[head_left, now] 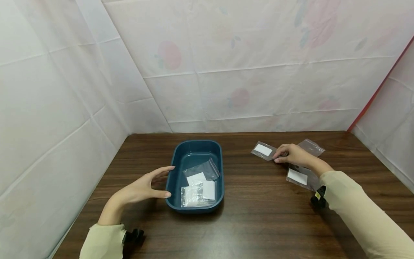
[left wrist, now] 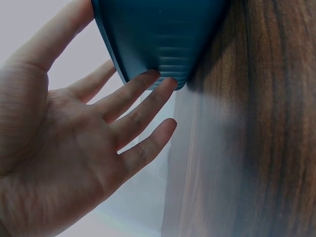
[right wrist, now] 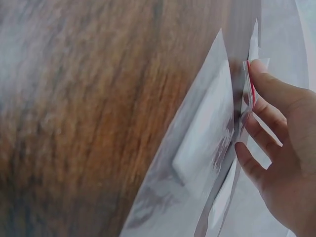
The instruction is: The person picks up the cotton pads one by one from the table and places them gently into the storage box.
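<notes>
My left hand (head_left: 142, 187) is at the left side of a dark blue plastic bin (head_left: 174, 158), thumb and fingers spread along its rim. In the left wrist view, straight fingertips lie against the bin's ribbed outer wall (left wrist: 170, 57). Inside the bin are several clear zip bags (head_left: 208, 169) with white cards. Over on the right, my right hand (head_left: 295, 155) pinches the edge of a clear zip bag (head_left: 263, 150) holding a white card. The right wrist view shows its red zip strip (right wrist: 250, 81) between thumb and fingers.
Another zip bag (head_left: 297, 177) with a white card lies below the right hand, and a further clear bag (head_left: 311, 147) lies partly behind that hand. The brown wooden table (head_left: 252, 216) meets patterned white sheeting (head_left: 258, 93) at the back and both sides.
</notes>
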Tool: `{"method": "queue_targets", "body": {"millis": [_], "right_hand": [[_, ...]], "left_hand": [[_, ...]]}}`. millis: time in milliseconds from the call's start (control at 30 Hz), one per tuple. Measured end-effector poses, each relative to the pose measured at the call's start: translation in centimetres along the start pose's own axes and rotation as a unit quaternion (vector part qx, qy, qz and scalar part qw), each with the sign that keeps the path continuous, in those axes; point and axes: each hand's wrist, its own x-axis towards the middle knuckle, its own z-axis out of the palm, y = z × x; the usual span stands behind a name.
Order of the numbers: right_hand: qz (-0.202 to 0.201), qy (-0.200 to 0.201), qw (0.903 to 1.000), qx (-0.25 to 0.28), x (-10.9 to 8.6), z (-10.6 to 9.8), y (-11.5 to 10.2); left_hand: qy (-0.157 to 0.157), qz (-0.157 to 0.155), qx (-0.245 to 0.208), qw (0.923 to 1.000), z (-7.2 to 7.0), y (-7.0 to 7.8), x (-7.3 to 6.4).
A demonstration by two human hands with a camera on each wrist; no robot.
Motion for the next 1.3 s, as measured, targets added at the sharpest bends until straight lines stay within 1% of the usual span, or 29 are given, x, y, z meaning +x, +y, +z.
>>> {"method": "queue_targets", "body": {"millis": [233, 400, 567, 667, 867, 1167, 1300], "right_hand": [[0.013, 0.012, 0.9998, -0.012, -0.1, -0.4, -0.2], [0.034, 0.013, 0.9993, -0.009, -0.2, -0.7, -0.5], [0.050, 0.023, 0.9985, -0.004, -0.4, -0.6, -0.8], [0.050, 0.037, 0.9980, 0.000, -0.5, -0.6, -1.0], [0.049, 0.079, 0.9957, 0.007, -0.7, -1.0, -1.7], [0.054, 0.131, 0.9894, 0.028, -1.3, -1.2, -3.1], [0.059, 0.162, 0.9843, 0.036, -1.5, -1.2, -3.7]], "left_hand": [[-0.001, 0.000, 0.000, 1.0000, 0.0, 0.1, 0.1], [-0.004, -0.001, -0.001, 1.0000, 0.1, 0.2, 0.3], [-0.002, -0.004, 0.001, 1.0000, 0.1, 0.1, 0.3], [-0.001, -0.004, 0.001, 1.0000, 0.1, 0.1, 0.3], [-0.002, -0.005, -0.001, 1.0000, 0.1, 0.1, 0.4], [-0.002, -0.002, 0.001, 1.0000, 0.1, 0.1, 0.5], [-0.002, -0.001, 0.001, 1.0000, 0.1, 0.1, 0.6]]}}
